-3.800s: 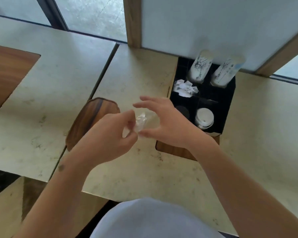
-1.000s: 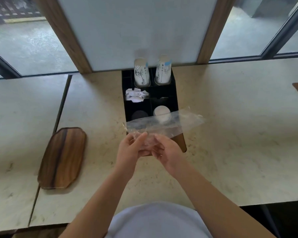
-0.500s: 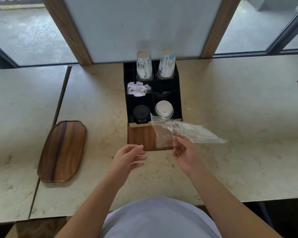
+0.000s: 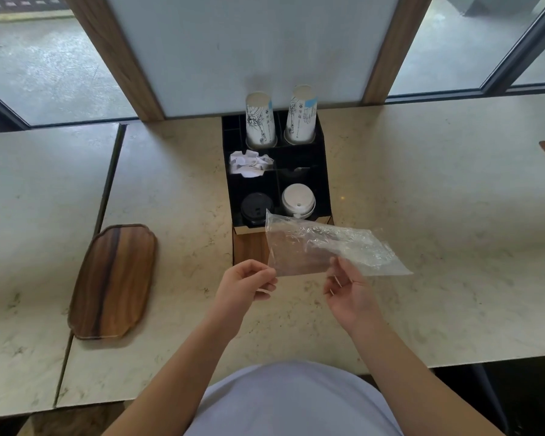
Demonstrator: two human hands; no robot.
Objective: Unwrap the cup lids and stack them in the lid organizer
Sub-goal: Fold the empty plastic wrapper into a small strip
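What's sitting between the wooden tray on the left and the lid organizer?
Nothing: in the head view, only bare tabletop separates the wooden tray from the lid organizer.

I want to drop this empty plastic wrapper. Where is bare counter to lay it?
Bare counter lies right of the black organizer, and between it and the wooden tray. The organizer itself is crowded: cups, crumpled paper, a black lid and a white lid.
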